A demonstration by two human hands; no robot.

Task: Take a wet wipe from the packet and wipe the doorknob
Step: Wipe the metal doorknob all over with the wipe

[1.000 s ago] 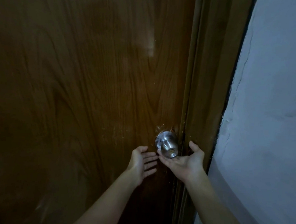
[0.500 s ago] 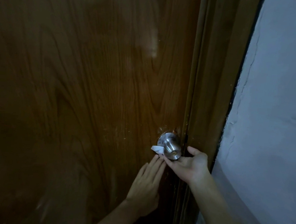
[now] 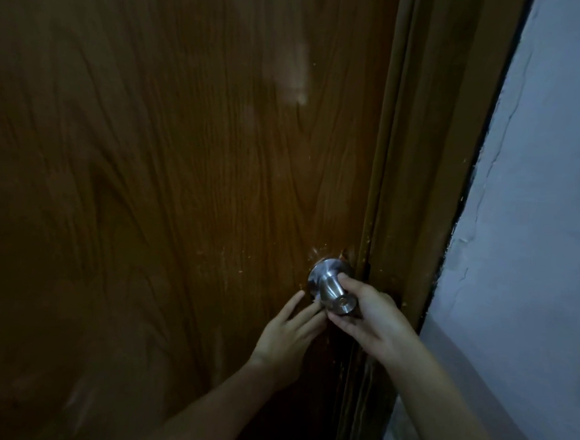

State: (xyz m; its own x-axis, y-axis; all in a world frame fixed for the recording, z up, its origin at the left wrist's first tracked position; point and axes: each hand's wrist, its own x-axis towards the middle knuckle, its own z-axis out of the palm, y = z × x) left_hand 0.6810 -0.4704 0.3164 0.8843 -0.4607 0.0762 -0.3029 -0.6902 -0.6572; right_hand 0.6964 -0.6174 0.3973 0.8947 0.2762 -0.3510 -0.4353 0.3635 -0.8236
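A round silver doorknob [image 3: 328, 286] with a keyhole in its face sticks out of a brown wooden door [image 3: 181, 178], close to the door's right edge. My right hand [image 3: 374, 320] is closed around the knob from the right and below, thumb resting on top. My left hand [image 3: 289, 335] lies just left of and below the knob, fingers straight and slightly apart, their tips meeting the right hand's fingers under the knob. No wet wipe shows clearly; any wipe is hidden by the fingers. The packet is out of view.
The brown door frame [image 3: 417, 194] runs down just right of the knob. Beyond it stands a pale, cracked wall [image 3: 538, 237]. The light is dim.
My right hand has gone from an open palm under the knob to a grip around it. The white wipe seen left of the knob half a second ago no longer shows. My left hand has risen slightly.
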